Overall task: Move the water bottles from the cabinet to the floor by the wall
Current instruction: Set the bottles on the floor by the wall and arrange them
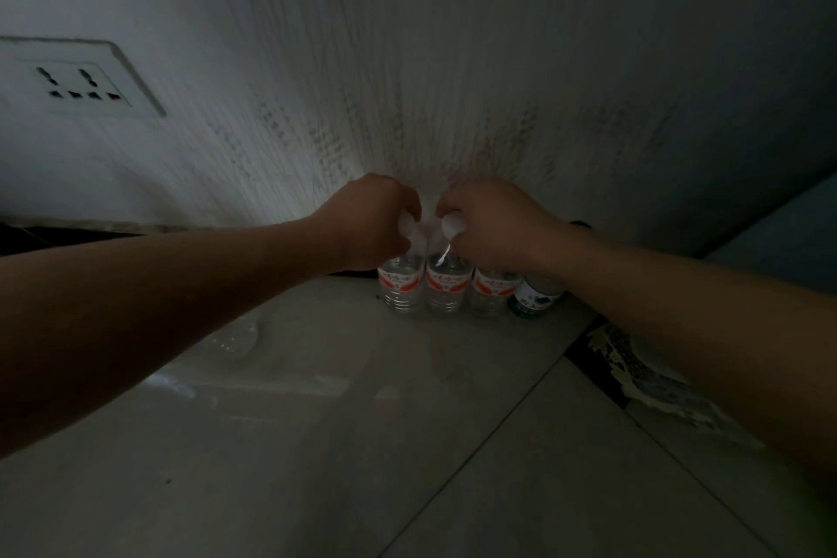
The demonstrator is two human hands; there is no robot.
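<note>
Forearms stretch forward, left hand (pixel 371 229) gripping the leftmost bottle (pixel 401 288) by its cap, right hand (pixel 491 229) the second bottle (pixel 446 288).

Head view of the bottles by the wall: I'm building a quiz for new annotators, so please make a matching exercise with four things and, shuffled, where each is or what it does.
Things
1. left grip
2. right grip
3. green-label bottle
4. wall socket

Places or states
A. far right end of the row on the floor
B. on the wall, upper left
C. holds the cap of the second bottle from the left
D. holds the cap of the leftmost bottle

Pairs: 1-D, 2-C, 3-A, 4-B
</note>
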